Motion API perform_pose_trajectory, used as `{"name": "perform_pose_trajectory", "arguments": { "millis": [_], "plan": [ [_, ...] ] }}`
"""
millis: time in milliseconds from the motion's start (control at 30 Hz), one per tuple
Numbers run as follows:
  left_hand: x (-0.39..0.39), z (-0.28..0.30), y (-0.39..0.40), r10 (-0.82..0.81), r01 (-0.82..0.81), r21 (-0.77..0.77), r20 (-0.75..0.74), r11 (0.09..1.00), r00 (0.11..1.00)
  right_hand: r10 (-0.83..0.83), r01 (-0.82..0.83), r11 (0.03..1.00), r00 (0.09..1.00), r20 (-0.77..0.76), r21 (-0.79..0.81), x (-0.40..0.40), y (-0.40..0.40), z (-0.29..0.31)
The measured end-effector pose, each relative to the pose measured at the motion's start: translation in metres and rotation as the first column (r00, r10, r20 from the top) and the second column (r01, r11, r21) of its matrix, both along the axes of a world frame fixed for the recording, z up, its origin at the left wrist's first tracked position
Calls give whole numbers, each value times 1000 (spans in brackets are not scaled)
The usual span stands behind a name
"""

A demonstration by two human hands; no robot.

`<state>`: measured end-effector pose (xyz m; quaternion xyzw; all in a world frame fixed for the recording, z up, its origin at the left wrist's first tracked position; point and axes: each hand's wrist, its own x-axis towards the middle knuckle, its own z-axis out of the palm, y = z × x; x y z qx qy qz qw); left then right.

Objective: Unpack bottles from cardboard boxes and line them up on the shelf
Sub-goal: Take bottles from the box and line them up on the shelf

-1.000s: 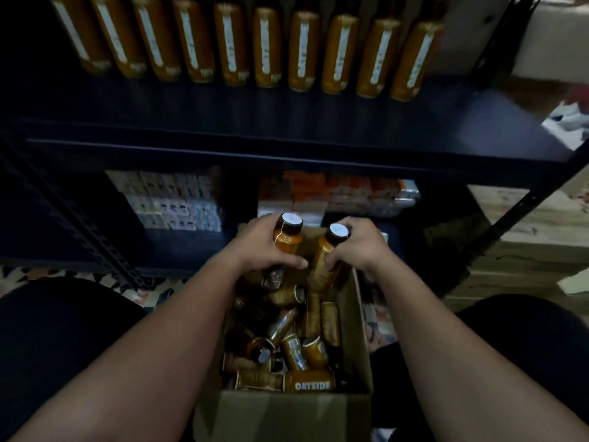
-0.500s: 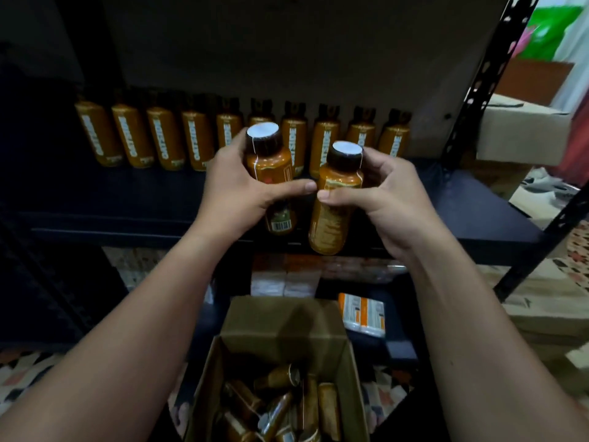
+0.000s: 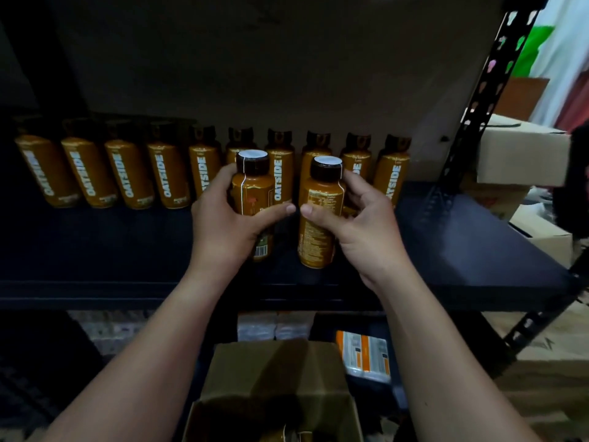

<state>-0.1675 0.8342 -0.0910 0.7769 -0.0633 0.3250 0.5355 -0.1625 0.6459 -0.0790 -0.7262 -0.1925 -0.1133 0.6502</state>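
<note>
My left hand (image 3: 223, 224) grips an upright orange bottle (image 3: 253, 193) with a dark cap and white top. My right hand (image 3: 360, 228) grips a second, matching bottle (image 3: 320, 215) just to its right. Both bottles are held side by side over the front part of the dark shelf (image 3: 462, 250). Behind them a row of several orange OATSIDE bottles (image 3: 127, 173) stands along the back of the shelf. The open cardboard box (image 3: 274, 371) sits below between my forearms, with bottle tops barely showing at the bottom edge.
A black perforated shelf post (image 3: 478, 100) rises at the right. Cardboard boxes (image 3: 522, 154) are stacked beyond it. Packaged goods (image 3: 363, 352) lie on the lower shelf behind the box. Bare shelf surface lies left and right of my hands.
Both hands lifted the two bottles out of the box and up to the shelf. They now sit a little further forward over the shelf, in front of the row.
</note>
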Motion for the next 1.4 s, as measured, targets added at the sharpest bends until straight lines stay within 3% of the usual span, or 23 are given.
{"name": "perform_pose_trajectory", "arguments": {
  "millis": [200,367,467,600,833,967,1033,1133,1300,1400],
  "plan": [
    [12,-8,1,-41,41,-9,12,999,999,-4,4,1000,999,-44,11,15,1,-17],
    [10,-12,19,-258,213,-218,-204,952,944,54,-65,995,991,-125,-80,17,-6,-29],
    [7,-16,31,-337,273,-246,-272,930,901,46,-61,994,988,-146,-96,16,-8,-30],
    [3,-16,30,-274,214,-240,-253,947,928,5,-18,994,992,-127,-108,15,-6,-33],
    [6,-22,12,-66,58,-58,-159,997,985,-169,158,967,985,-40,-200,18,4,-41],
    [7,-22,32,-350,284,-271,-239,920,906,-60,39,981,993,-104,-192,17,0,-38],
    [7,-22,37,-406,330,-312,-221,891,887,-38,19,987,992,-121,-158,17,-1,-37],
    [7,-22,33,-329,260,-288,-225,922,917,-79,59,984,991,-111,-168,17,0,-38],
    [7,-22,17,-42,36,-34,-170,999,985,-256,246,934,967,-5,-259,12,12,-38],
    [7,-24,16,-66,61,-36,-169,997,983,-253,242,928,968,1,-283,11,14,-37]
  ]
}}
